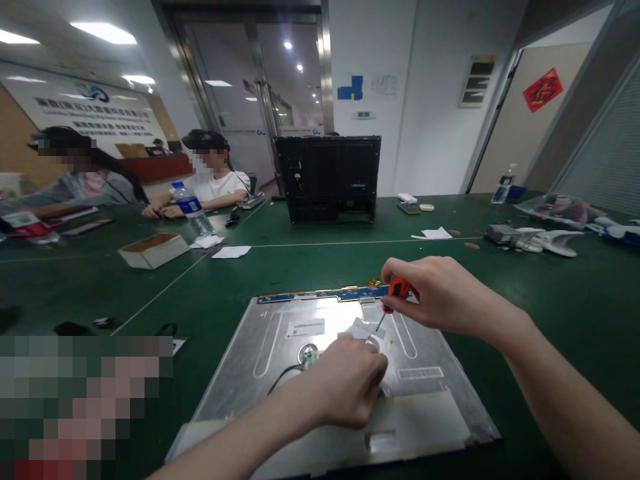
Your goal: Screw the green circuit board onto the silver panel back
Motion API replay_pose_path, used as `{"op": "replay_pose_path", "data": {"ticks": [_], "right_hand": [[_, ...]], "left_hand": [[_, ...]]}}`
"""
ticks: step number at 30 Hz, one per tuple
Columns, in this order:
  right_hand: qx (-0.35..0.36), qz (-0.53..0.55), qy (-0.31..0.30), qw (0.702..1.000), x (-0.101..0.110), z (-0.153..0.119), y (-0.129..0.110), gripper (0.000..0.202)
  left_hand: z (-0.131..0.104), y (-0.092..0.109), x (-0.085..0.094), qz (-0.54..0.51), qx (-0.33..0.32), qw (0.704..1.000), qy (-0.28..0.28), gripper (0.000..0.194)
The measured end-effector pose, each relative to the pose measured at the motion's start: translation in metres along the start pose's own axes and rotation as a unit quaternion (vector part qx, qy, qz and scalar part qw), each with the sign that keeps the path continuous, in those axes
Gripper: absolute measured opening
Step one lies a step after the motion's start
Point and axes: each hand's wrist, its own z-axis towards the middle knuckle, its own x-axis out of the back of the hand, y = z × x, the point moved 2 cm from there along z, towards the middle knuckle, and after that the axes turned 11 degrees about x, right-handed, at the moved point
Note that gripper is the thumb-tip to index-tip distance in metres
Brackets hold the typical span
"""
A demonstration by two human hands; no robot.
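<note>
The grip of the right hand [440, 290] was closed on the handle of the red-and-black screwdriver [399, 288], its shaft slanting down to the panel [270, 327]. The left hand [350, 380] lay curled over the panel beside the tip; whether its grip was clamped on anything could not be told. The panel lay flat on the green worktop [320, 263].

The tip seemed likely to slip if it met the metal off square, since the shaft leaned, and it could then have scratched the panel or jabbed the nearby left fingers. A heavy push might have stressed the panel. The dark cable [283, 375], running close to the left hand, could have been snagged by a sideways move, and the blue circuit strip [320, 295] at the far edge looked exposed to a knock from the right hand.

The white label [306, 328] and the barcode label [421, 373] on the panel were too small to read. Beyond, the bottle [187, 203] wore a blue label with no legible brand. The wall sign [95, 113] carried Chinese characters, blurred, under a blue swirl logo; the writing on the red diamond [543, 89] could not be made out.
</note>
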Motion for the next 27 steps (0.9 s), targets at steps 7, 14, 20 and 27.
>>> {"op": "replay_pose_path", "data": {"ticks": [7,14,20,27], "right_hand": [[0.002,0.006,-0.005,1.000,0.000,0.000,0.001,0.020],[0.003,0.014,-0.011,1.000,0.000,-0.001,0.000,0.021],[0.002,0.015,-0.014,1.000,0.002,-0.001,0.000,0.020],[0.003,0.011,-0.014,1.000,0.004,-0.002,0.001,0.020]], "left_hand": [[0.002,0.006,-0.007,0.018,0.019,1.000,-0.003,0.003],[0.000,0.005,0.001,-0.002,0.007,1.000,-0.028,0.007],[-0.003,0.000,0.004,-0.009,0.008,0.999,-0.045,0.007],[-0.002,-0.002,0.005,-0.007,0.009,0.999,-0.041,0.002]]}}
